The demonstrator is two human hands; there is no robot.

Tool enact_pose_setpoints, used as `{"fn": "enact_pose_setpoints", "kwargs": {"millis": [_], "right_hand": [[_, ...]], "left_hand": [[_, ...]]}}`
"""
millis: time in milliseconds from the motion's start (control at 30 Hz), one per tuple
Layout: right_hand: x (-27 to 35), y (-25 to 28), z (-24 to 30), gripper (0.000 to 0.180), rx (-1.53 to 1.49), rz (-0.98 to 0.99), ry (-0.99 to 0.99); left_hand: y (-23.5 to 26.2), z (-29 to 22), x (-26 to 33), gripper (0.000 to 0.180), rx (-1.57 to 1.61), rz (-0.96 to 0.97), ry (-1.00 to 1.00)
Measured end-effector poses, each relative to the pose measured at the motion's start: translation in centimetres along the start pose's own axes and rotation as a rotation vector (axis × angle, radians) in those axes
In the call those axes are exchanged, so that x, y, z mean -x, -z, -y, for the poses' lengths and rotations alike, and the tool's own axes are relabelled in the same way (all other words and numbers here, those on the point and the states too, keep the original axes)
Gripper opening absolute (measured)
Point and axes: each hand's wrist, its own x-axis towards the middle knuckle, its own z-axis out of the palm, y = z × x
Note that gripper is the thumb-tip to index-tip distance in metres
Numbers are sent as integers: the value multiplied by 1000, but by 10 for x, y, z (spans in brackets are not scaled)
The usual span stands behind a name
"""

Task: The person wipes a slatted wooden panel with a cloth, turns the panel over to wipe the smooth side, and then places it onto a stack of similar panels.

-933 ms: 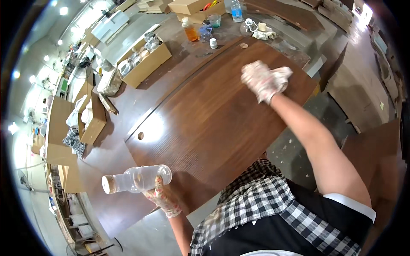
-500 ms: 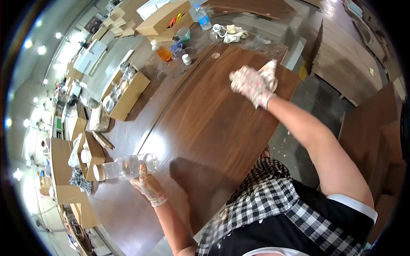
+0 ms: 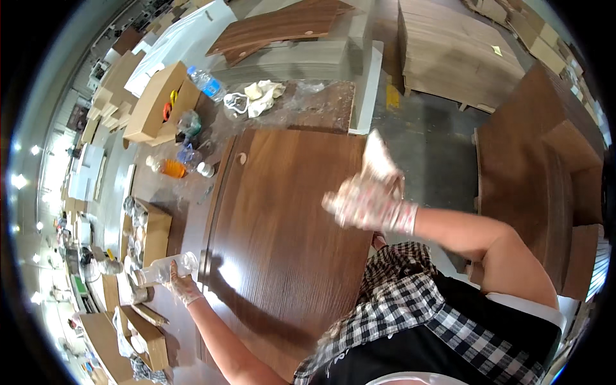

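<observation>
A wood-grain brown board (image 3: pixel 289 199) lies flat on the worktable in front of me. My left hand (image 3: pixel 183 287), in a patterned glove, is closed around a clear plastic bottle (image 3: pixel 168 268). The bottle is tilted on its side past the board's left edge, its cap end pointing left. Over the board's right edge is my right hand (image 3: pixel 372 204), gloved too and slightly blurred. A pale cloth (image 3: pixel 381 160) is gripped in it, one end sticking up and away from me. Whether the cloth touches the board I cannot tell.
Bottles, one holding orange liquid (image 3: pixel 172 168), and a white capped bottle (image 3: pixel 205 169) stand left of the board. Behind are a cardboard box (image 3: pixel 156 106), a water bottle (image 3: pixel 206 83) and crumpled rags (image 3: pixel 263 96). Stacked panels (image 3: pixel 459 54) stand on the floor at right.
The view has turned, so the board sits straighter. My right hand has come nearer to me with the cloth, toward the board's right edge. The bottle stays in my left hand, now farther left.
</observation>
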Motion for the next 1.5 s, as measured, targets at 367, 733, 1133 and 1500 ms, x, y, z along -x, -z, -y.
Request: {"fn": "enact_pose_setpoints", "kwargs": {"millis": [367,733,1133,1500], "right_hand": [[-59,60,-124,31,313,-55,-179],[-147,-71,40,36,-424,30,498],[-90,-32,-107,28,-1632,82,-505],[-37,68,-174,35,-601,-37,-545]], "left_hand": [[10,58,-64,73,-221,-86,64],[58,46,-9,57,-1310,31,-213],[-2,26,51,41,-1567,110,-372],[-22,29,51,35,-1192,14,-673]]}}
